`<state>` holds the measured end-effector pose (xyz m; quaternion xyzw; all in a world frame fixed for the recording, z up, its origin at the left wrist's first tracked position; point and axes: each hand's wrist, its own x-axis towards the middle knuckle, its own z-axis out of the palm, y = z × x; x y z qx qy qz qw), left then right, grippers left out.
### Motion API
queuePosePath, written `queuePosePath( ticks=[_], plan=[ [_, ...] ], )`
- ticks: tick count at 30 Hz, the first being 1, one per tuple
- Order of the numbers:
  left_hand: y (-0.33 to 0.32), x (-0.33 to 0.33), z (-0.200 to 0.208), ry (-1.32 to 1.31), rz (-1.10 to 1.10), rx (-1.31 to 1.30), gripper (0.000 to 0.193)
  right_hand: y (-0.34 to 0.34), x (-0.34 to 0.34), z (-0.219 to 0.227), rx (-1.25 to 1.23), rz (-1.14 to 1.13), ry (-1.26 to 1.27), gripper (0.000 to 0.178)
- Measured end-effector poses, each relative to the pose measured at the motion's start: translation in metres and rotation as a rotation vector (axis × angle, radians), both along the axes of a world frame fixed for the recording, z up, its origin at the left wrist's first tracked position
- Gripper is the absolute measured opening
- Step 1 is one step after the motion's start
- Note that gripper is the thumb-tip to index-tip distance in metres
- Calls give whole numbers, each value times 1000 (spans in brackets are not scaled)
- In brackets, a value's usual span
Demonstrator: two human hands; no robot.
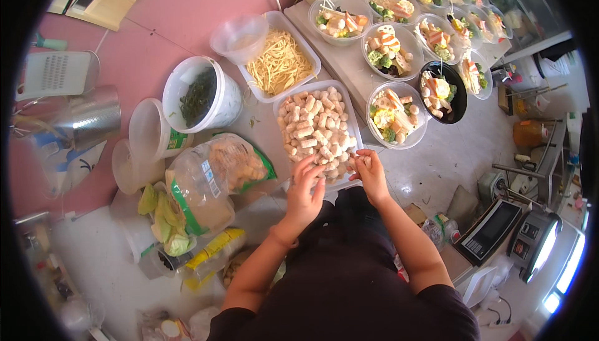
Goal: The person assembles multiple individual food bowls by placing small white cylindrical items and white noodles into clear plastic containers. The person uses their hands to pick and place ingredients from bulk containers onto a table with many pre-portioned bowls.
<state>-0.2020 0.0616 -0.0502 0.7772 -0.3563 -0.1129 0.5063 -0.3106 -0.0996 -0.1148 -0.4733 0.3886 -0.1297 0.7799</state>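
Observation:
A clear plastic tray [356, 130] in front of me holds a heap of short, pale pink, cylindrical food pieces [314, 126] with a frosted look. My left hand [305, 194] is over the tray's near edge, its fingers apart and the fingertips beside the nearest pieces. At the near right corner, my right hand [372, 177] is closed, thumb and fingers pinched together. Whatever lies between those fingertips is too small to make out. Right of the tray stands a clear round bowl [399, 141] of mixed food with broccoli and sliced pieces.
Another tray [316, 66] holds pale yellow strips [281, 63]. Left are a white bucket [232, 107] of dark greens and an open plastic bag [199, 185]. A black bowl [460, 94] and several filled clear bowls [392, 51] stand at the far right.

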Motion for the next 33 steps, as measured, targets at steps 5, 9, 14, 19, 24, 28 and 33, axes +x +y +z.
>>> queuePosePath(
  ticks=[5,9,14,19,24,28,33],
  plan=[
    [-24,-6,11,-233,57,155,36,-18,-11,10,135,-86,33,15],
    [-30,-5,16,-351,39,293,49,-33,-21,18,160,-106,16,14],
    [-65,19,28,-473,-217,336,53,-39,-34,18,163,-58,135,15],
    [-106,38,6,-573,-492,485,44,-36,-32,10,268,-24,61,24],
    [-137,47,-1,-613,-635,622,7,-28,-23,12,190,-22,46,22],
    [-146,50,-5,-633,-734,604,7,-26,-18,10,155,-14,88,19],
    [-151,50,-5,-672,-777,680,7,-26,-11,2,70,74,110,30]
  ],
)
